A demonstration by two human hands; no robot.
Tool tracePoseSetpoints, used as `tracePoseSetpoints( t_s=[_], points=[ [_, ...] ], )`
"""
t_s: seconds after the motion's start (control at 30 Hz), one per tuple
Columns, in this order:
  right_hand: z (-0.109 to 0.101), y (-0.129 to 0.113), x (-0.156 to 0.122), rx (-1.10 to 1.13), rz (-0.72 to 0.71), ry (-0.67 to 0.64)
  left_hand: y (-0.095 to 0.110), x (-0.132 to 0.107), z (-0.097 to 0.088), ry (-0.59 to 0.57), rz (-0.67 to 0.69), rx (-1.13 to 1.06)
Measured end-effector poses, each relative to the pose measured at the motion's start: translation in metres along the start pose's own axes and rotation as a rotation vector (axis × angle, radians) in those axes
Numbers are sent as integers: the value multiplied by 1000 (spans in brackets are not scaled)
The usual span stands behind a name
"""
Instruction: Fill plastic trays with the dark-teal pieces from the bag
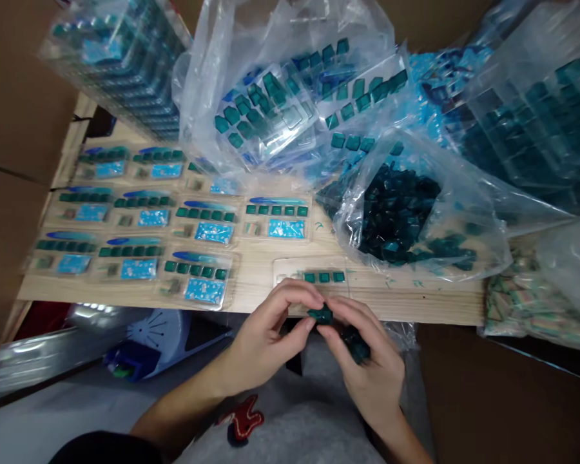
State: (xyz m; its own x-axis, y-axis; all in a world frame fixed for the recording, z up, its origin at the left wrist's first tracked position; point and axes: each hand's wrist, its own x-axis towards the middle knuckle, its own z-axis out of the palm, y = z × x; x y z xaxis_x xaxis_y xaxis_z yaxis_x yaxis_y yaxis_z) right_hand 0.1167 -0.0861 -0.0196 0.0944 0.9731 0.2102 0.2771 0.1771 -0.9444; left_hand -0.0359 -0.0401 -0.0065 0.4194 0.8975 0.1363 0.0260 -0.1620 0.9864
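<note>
Pinching a small teal piece [320, 314] w/ L hand [265, 345] fingers, just off the front edge of the worktop [251, 287], R hand [370, 377] fingertips touching same piece from other side. R hand fingers also curled narrow round a dark clump of teal pieces [356, 345], held just below the edge. Both hands over the person's grey clothes [299, 419] w/ a red patch [241, 417]. Right behind hands, a clear tray [285, 269] on the worktop w/ 3 teal pieces [323, 277] in a row. Left of it, approx 3 rows of filled clear packs [205, 277] w/ teal pieces and blue cards, lying flat on the wood. Right of tray, a clear bag [468, 222] heaped w/ dark teal pieces, some lying loose near its mouth. More bagged packs [280, 84] piled along far side, bag of mixed-colour pieces [531, 309] at right corner, blue plastic thing [159, 341] below worktop at left, cardboard sheets [14, 129] at left side
</note>
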Motion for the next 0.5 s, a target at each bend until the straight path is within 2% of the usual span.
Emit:
tracePoseSetpoints(
  t_s=[0.1, 0.17, 0.27, 0.33, 0.5],
  points=[
    [3, -1, 0, -8, 3, 25, 2, -2, -1, 30, 56, 245],
    [4, -2, 1, -11, 1, 46, 2, -3, -1, 54, 145, 430],
    [5, -3, 2, 24, 70, 74, 1, -3, -1, 44, 283, 643],
    [5, -3, 4, 78, 140, 87, -1, -2, -2, 42, 286, 658],
    [3, -5, 4, 194, 294, 112, -3, -1, -2, 142, 80, 381]
  ],
)
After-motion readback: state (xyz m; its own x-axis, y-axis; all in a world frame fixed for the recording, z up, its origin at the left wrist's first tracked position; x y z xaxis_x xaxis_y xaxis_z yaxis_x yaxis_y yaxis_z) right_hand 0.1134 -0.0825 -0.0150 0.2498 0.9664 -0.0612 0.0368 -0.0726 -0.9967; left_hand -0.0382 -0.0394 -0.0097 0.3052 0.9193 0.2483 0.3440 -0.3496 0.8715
